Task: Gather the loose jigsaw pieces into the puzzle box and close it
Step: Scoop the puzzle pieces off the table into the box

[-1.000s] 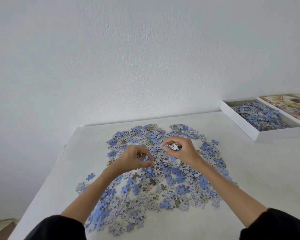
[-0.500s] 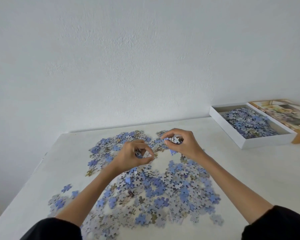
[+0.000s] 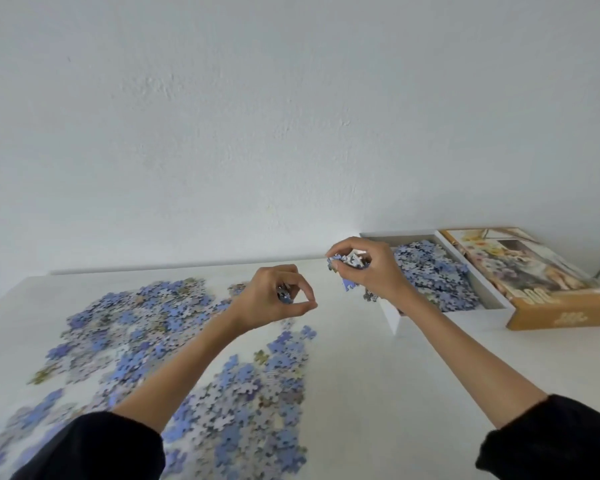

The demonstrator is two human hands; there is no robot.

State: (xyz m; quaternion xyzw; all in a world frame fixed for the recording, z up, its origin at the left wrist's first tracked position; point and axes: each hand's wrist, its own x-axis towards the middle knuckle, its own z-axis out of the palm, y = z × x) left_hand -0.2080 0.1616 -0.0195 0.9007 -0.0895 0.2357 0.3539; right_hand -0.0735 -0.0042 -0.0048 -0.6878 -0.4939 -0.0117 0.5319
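Loose blue and grey jigsaw pieces (image 3: 142, 327) lie scattered over the white table (image 3: 378, 393), left and centre. The open white puzzle box (image 3: 492, 295) at the back right holds a heap of pieces. My right hand (image 3: 368, 271) is raised at the box's near left corner, shut on a bunch of pieces, some hanging below its fingers. My left hand (image 3: 274, 299) hovers above the table to the left of it, pinched around a few pieces.
The box lid (image 3: 534, 275), printed with a picture and orange sides, lies right of the box. A white wall rises behind the table's back edge. Black sleeves cover both forearms at the bottom of the view.
Both hands have lifted off the pile with pieces and moved right toward the box. The view has swung right, so the pile now lies to the left.
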